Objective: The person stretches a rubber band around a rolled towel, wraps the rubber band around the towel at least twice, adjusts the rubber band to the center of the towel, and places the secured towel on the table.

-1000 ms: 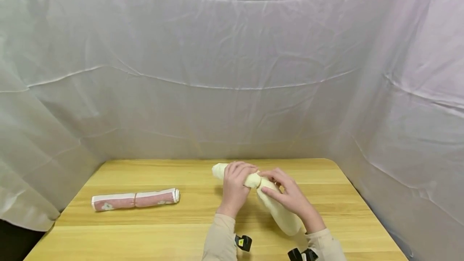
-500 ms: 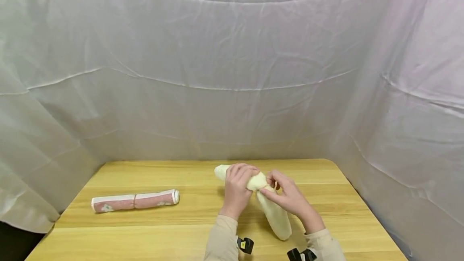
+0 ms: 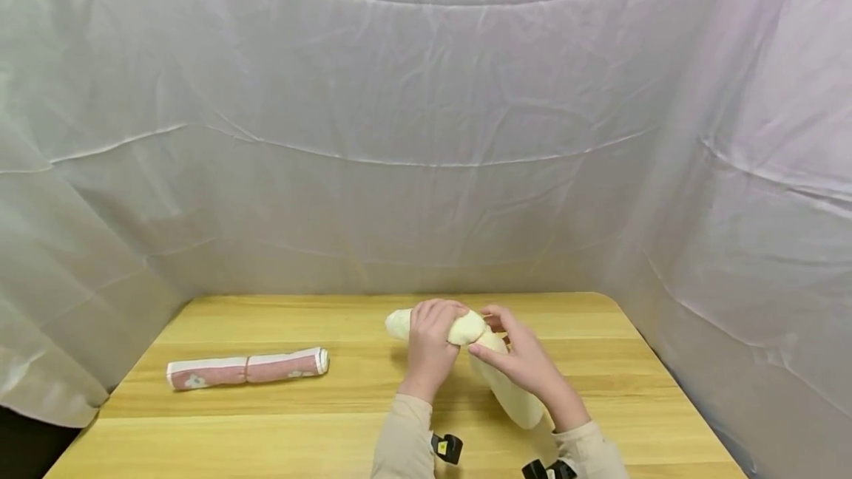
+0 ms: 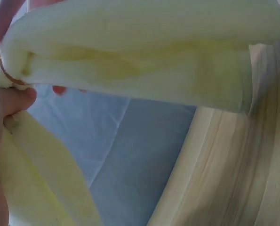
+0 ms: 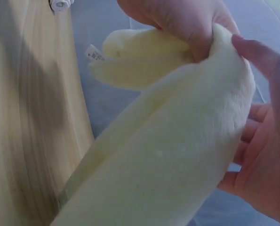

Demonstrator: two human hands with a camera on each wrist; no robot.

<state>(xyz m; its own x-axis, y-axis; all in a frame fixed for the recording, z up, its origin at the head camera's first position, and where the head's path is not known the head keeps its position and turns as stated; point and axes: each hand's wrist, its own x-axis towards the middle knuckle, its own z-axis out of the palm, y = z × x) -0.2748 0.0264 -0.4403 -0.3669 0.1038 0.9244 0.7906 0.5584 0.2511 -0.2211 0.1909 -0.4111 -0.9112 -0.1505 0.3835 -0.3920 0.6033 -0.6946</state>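
A pale yellow rolled towel (image 3: 519, 399) is bent at its middle and held off the table. My left hand (image 3: 429, 350) grips its far-left half, fingers wrapped over the top. At the bend, a thin brownish band (image 4: 10, 74) circles the roll in the left wrist view. My right hand (image 3: 529, 367) holds the towel beside this band, thumb on the near side and fingers behind. In the right wrist view the right thumb (image 5: 255, 49) presses the towel near the bend, and a small white tag (image 5: 94, 52) sticks out from the other end.
A pink and white rolled towel (image 3: 220, 372), with a band round its middle, lies on the left of the wooden table (image 3: 266, 442). Grey-white curtains (image 3: 426, 205) hang behind and at both sides.
The yellow towel has tilted and shifted slightly in both hands. My right hand moved to the right, then came back left against the towel. The pink towel has stayed put.
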